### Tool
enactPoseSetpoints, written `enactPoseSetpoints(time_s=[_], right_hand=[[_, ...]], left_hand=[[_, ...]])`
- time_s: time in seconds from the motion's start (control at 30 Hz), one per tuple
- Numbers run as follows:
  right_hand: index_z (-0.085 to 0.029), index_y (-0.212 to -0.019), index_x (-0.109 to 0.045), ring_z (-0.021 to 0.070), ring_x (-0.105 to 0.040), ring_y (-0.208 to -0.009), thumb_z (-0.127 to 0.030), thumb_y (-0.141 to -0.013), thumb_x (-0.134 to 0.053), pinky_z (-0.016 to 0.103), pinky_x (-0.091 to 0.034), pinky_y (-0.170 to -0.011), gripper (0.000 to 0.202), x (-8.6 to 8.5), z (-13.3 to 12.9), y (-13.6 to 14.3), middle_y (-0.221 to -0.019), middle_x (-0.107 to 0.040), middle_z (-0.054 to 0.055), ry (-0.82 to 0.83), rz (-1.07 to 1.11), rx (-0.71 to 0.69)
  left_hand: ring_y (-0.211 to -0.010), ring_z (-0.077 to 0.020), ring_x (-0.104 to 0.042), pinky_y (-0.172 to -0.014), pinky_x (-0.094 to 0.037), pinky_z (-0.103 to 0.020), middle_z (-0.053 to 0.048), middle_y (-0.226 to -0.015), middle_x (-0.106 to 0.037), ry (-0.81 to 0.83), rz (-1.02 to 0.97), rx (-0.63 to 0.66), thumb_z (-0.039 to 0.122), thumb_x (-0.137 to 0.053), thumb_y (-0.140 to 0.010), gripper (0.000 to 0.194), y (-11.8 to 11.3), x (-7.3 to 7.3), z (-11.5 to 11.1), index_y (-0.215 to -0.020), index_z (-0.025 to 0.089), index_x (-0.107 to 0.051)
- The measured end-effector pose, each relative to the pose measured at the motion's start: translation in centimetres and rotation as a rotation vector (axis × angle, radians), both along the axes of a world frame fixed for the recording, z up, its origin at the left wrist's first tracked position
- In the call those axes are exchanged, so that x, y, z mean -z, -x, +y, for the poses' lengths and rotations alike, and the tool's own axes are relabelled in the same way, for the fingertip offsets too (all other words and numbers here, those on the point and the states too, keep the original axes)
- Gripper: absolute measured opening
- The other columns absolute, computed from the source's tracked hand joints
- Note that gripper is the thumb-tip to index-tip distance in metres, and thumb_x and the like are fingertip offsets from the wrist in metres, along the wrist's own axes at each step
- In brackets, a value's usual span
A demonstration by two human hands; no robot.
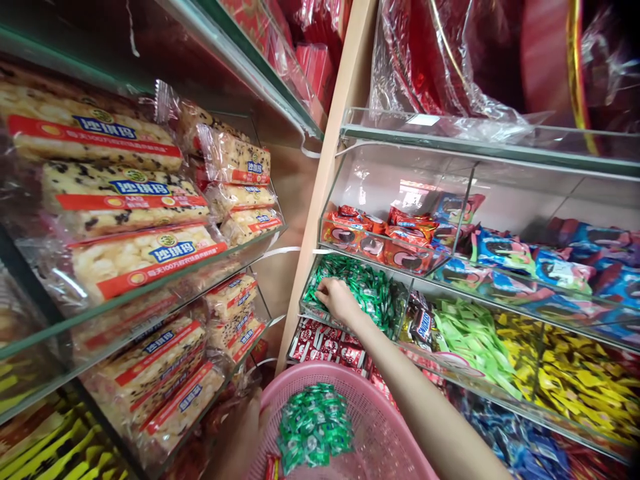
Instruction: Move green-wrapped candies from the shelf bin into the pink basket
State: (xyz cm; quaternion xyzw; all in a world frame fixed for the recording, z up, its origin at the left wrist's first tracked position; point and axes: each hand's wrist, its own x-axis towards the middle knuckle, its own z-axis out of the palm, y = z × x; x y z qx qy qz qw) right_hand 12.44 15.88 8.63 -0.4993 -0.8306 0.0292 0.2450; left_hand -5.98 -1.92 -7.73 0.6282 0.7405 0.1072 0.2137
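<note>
My right hand (336, 299) reaches over the front of a clear shelf bin of green-wrapped candies (367, 283), its fingers curled down at the bin's left side. Whatever those fingers may hold is too small to make out. Low in the view, my left hand (243, 427) is blurred at the left rim of a pink plastic basket (395, 433); its fingers do not show clearly. Inside the basket lies a pile of green-wrapped candies (315, 427), with a small red packet (273, 467) beside it.
Glass shelves on the left bear stacked pastry packs (150, 257). To the right are bins of red packets (410, 227), light green candies (473, 340) and yellow candies (575, 373). A wooden post (320, 180) stands between the shelves.
</note>
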Motion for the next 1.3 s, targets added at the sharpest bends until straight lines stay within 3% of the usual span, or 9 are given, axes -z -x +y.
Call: enactPoseSetpoints(time_s=[0.13,0.3,0.57,0.77,0.9,1.0,1.13,1.3], right_hand=[[-0.018,-0.079,-0.066,0.0158,-0.059,-0.073,-0.03,-0.084,-0.065,0.024,-0.035,-0.062,0.012,-0.7,-0.2,0.4,-0.08,-0.069,0.005,0.058,-0.067,0.013],[-0.018,-0.083,-0.069,0.0165,-0.061,-0.079,-0.022,-0.08,-0.067,0.023,-0.035,-0.063,0.006,-1.2,-0.1,0.4,-0.084,-0.07,0.005,0.11,-0.169,0.036],[-0.02,-0.087,-0.068,0.019,-0.064,-0.086,-0.02,-0.086,-0.053,0.024,-0.035,-0.065,0.015,-2.6,-1.1,0.1,-0.091,-0.07,0.008,0.007,-0.333,0.034],[-0.02,-0.084,-0.068,0.0183,-0.064,-0.085,-0.02,-0.086,-0.055,0.023,-0.037,-0.068,0.013,-4.0,-1.9,0.4,-0.087,-0.071,0.007,-0.033,-0.367,-0.126],[-0.02,-0.074,-0.069,0.0143,-0.06,-0.07,-0.017,-0.082,-0.06,0.022,-0.036,-0.063,0.013,-3.7,-1.6,0.7,-0.072,-0.068,0.003,0.058,-0.273,-0.224],[-0.019,-0.073,-0.07,0.0111,-0.054,-0.06,-0.025,-0.08,-0.066,0.021,-0.036,-0.059,0.01,-3.3,-0.8,0.4,-0.064,-0.063,-0.001,0.165,-0.161,-0.295],[-0.017,-0.08,-0.069,0.0107,-0.053,-0.059,-0.031,-0.07,-0.076,0.021,-0.038,-0.057,0.019,-2.7,0.6,-0.5,-0.062,-0.063,-0.004,0.372,-0.014,-0.336],[-0.015,-0.082,-0.066,0.0129,-0.058,-0.063,-0.038,-0.065,-0.077,0.024,-0.043,-0.062,0.031,-1.8,1.5,-1.5,-0.067,-0.066,-0.002,0.568,0.221,-0.404]], left_hand=[[-0.11,-0.0206,-0.062,-0.091,-0.043,-0.03,-0.011,-0.116,-0.068,0.0,-0.013,-0.009,0.033,-0.035,-0.093,0.039,0.2,0.6,0.1,-0.12,0.014,-0.057],[-0.11,-0.022,-0.062,-0.088,-0.044,-0.031,-0.011,-0.115,-0.068,-0.015,-0.018,-0.009,0.033,-0.035,-0.093,0.038,0.2,0.9,0.2,-0.118,0.015,-0.058],[-0.11,-0.0218,-0.062,-0.09,-0.043,-0.032,-0.012,-0.114,-0.068,0.001,-0.002,0.003,0.031,-0.033,-0.094,0.039,0.0,0.2,0.0,-0.12,0.014,-0.057],[-0.11,-0.022,-0.062,-0.089,-0.044,-0.031,-0.012,-0.117,-0.067,0.027,-0.019,-0.005,0.031,-0.034,-0.093,0.039,0.0,0.0,0.1,-0.121,0.014,-0.056],[-0.11,-0.0221,-0.062,-0.09,-0.045,-0.032,-0.013,-0.118,-0.067,0.022,0.001,0.002,0.031,-0.032,-0.094,0.041,-0.1,-0.2,0.0,-0.122,0.013,-0.055],[-0.112,-0.0225,-0.062,-0.091,-0.044,-0.032,-0.013,-0.119,-0.067,0.029,0.019,0.012,0.031,-0.032,-0.094,0.041,0.0,-0.3,0.1,-0.123,0.013,-0.055],[-0.112,-0.0205,-0.062,-0.091,-0.044,-0.03,-0.013,-0.12,-0.066,0.031,0.043,0.022,0.032,-0.032,-0.094,0.041,-0.1,-0.7,0.1,-0.124,0.014,-0.054],[-0.115,-0.0198,-0.06,-0.093,-0.043,-0.028,-0.013,-0.125,-0.064,0.045,0.075,0.012,0.033,-0.032,-0.094,0.043,-0.1,-0.9,0.1,-0.126,0.014,-0.054]])
